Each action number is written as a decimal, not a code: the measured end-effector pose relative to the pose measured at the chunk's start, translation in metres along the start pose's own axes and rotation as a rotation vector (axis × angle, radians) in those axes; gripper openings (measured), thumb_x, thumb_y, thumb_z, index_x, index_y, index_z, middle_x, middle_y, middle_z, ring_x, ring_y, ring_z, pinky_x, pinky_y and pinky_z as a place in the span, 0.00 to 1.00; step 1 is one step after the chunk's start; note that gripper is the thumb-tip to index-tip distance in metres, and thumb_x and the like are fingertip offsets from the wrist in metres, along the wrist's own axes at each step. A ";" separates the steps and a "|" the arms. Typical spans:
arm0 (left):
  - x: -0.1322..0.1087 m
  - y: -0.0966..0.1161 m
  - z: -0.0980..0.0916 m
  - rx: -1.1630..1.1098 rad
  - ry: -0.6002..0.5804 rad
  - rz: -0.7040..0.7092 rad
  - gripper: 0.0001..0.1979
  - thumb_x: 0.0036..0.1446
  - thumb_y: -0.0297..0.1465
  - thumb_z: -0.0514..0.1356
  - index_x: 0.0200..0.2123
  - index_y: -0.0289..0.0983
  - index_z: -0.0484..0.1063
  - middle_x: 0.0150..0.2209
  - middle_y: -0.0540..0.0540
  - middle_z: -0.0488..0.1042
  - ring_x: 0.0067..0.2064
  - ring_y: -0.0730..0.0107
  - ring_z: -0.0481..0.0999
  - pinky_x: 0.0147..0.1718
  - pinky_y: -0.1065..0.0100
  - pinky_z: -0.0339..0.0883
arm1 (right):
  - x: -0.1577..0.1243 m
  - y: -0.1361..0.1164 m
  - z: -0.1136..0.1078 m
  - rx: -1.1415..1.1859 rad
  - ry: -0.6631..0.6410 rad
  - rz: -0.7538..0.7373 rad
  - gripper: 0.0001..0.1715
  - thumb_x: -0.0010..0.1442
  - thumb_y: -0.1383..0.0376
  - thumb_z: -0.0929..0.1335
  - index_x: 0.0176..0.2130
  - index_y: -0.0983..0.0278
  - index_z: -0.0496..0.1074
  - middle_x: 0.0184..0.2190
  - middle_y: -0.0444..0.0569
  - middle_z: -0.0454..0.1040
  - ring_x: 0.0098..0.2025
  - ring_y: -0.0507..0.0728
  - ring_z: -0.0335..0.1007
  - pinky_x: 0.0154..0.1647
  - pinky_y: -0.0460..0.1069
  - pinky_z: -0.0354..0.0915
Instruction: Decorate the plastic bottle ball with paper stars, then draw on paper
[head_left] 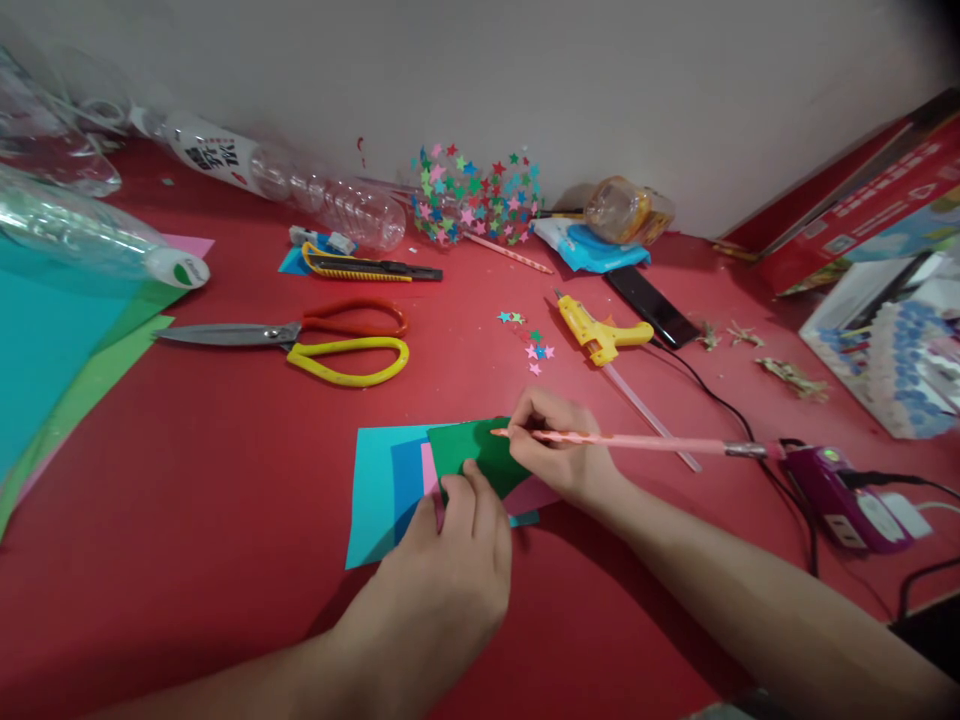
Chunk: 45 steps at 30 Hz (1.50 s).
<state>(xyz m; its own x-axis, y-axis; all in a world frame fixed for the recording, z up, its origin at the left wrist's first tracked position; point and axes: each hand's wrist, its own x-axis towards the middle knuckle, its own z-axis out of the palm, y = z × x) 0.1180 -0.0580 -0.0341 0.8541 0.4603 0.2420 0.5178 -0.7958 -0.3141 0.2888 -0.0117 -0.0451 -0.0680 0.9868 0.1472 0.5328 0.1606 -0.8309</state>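
Observation:
A small dark green paper piece [469, 450] lies on top of a light blue sheet [375, 490] and a pink piece on the red table [225, 480]. My left hand [450, 560] presses its fingertips on the green piece's near edge, fingers closed together. My right hand [559, 440] is shut on a pink striped pencil [630, 440]; the pencil's tip rests on the green paper's upper right part.
Scissors with red and yellow handles [330, 340], a yellow utility knife [360, 268], a yellow glue gun [596, 332] with cord, a black phone [651, 306], scattered paper stars [536, 350], plastic bottles [315, 195], coloured sheets [45, 350] at left, a purple device [840, 492] at right.

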 end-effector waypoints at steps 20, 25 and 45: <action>0.000 0.001 0.001 0.016 -0.002 -0.002 0.20 0.51 0.21 0.49 0.43 0.20 0.74 0.43 0.25 0.76 0.39 0.49 0.78 0.31 0.59 0.74 | -0.006 0.004 0.005 -0.063 -0.137 -0.143 0.08 0.50 0.71 0.66 0.23 0.63 0.62 0.17 0.36 0.62 0.20 0.45 0.54 0.20 0.40 0.51; 0.000 0.000 -0.001 0.023 -0.014 0.000 0.20 0.52 0.20 0.49 0.44 0.21 0.74 0.43 0.26 0.77 0.39 0.52 0.78 0.31 0.61 0.74 | -0.004 0.002 -0.001 0.091 -0.146 -0.022 0.06 0.55 0.68 0.65 0.27 0.63 0.63 0.20 0.38 0.65 0.21 0.46 0.59 0.21 0.41 0.56; 0.004 -0.008 -0.002 -0.077 -0.133 0.014 0.24 0.49 0.18 0.49 0.49 0.24 0.71 0.48 0.29 0.75 0.36 0.57 0.76 0.29 0.63 0.71 | -0.001 -0.004 -0.009 0.104 -0.114 0.005 0.06 0.50 0.71 0.65 0.24 0.64 0.63 0.18 0.38 0.61 0.20 0.47 0.54 0.19 0.43 0.52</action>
<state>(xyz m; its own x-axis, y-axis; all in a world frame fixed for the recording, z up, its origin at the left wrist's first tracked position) 0.1165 -0.0506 -0.0284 0.8627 0.4930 0.1129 0.5050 -0.8280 -0.2437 0.2944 -0.0133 -0.0375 -0.1645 0.9826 0.0858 0.4433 0.1514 -0.8835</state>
